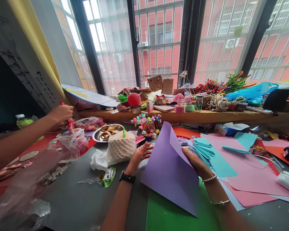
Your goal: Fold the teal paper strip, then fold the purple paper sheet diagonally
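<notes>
A sheet of purple paper (pixel 170 173) stands curled upright in front of me, its upper part bent over into a fold. My right hand (pixel 195 162) grips its right edge, with some fingers hidden by the sheet. At the left edge of the paper is my left hand (pixel 141 153), palm turned up and fingers stretched apart; whether the fingertips touch the sheet is hard to see. Beneath the purple sheet lies green paper (pixel 178 211). Close by on the left, a drink coconut in white foam netting (pixel 121 147) has a green straw.
Pink paper (pixel 255 173) and cut teal strips (pixel 203 150) cover the right side. A metal plate (pixel 96 136) and beaded flowers (pixel 146 123) stand behind. At left, another person's hand (pixel 62 114) holds something red over plastic bags. Crafts crowd the windowsill (pixel 125 117).
</notes>
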A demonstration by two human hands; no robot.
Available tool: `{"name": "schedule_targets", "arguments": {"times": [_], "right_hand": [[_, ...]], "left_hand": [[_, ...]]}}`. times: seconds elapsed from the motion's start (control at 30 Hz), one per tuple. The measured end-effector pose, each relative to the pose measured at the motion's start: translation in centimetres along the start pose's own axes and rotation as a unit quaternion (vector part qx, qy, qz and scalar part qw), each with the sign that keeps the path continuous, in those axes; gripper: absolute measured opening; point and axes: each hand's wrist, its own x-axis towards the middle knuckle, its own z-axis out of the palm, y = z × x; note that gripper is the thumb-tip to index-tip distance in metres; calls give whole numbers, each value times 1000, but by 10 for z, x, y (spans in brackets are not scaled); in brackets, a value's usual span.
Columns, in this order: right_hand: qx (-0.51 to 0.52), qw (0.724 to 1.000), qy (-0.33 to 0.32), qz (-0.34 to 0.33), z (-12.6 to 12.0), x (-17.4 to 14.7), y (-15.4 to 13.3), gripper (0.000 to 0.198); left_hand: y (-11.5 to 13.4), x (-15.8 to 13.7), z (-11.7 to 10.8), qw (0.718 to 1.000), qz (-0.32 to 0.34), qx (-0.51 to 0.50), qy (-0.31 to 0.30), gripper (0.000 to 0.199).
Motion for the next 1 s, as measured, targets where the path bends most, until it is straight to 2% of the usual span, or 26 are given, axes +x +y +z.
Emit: {"name": "schedule_targets", "arguments": {"times": [0.17, 0.33, 0.47, 0.77, 1.0], "right_hand": [[-98, 994, -20, -48, 5, 2, 5, 26], [-164, 986, -6, -22, 8, 3, 10, 28], [-156, 987, 10, -23, 10, 2, 8, 26], [-106, 993, -57, 13, 11, -2, 6, 31], [-74, 993, -90, 14, 12, -3, 3, 34]], "left_hand": [[-7, -2, 7, 999, -11, 42, -20, 69], [-12, -4, 13, 998, -14, 56, -29, 83], [-13, -3, 12, 997, -9, 72, -21, 82], [-15, -1, 11, 998, -8, 56, 11, 73], [-14, -1, 11, 998, 5, 61, 11, 71]]}}
